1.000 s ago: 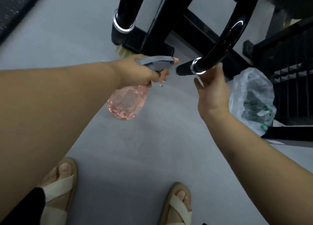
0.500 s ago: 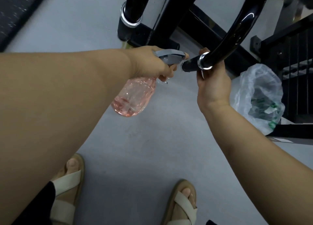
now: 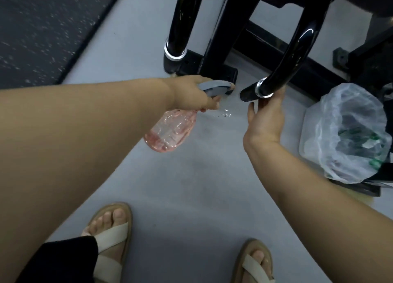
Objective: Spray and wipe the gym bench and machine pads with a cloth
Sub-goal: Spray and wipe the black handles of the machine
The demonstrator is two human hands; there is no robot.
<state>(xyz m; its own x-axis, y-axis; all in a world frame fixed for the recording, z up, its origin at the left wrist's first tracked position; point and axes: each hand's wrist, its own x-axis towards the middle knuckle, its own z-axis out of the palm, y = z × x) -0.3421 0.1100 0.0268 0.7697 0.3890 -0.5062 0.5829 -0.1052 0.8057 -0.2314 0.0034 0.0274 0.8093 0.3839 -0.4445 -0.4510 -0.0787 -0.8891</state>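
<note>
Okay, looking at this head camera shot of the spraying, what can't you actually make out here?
Trigger of the spray bottle: head view, covered by the fingers of the left hand.
Cloth: none shows; the palm of the right hand, by the handle, faces away from the camera.
Pads and bench: cut off by the top edge; only the black machine frame shows.
Contents of the bin bag: blurred behind cloudy plastic.

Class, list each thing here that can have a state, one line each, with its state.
Bottle: tilted, little pink liquid inside, gripped by left hand, nozzle towards handle end.
Droplets: in the air below the nozzle.
Handle: right hand open under its end, fingers touching.
Bag: open, rubbish inside.
</note>
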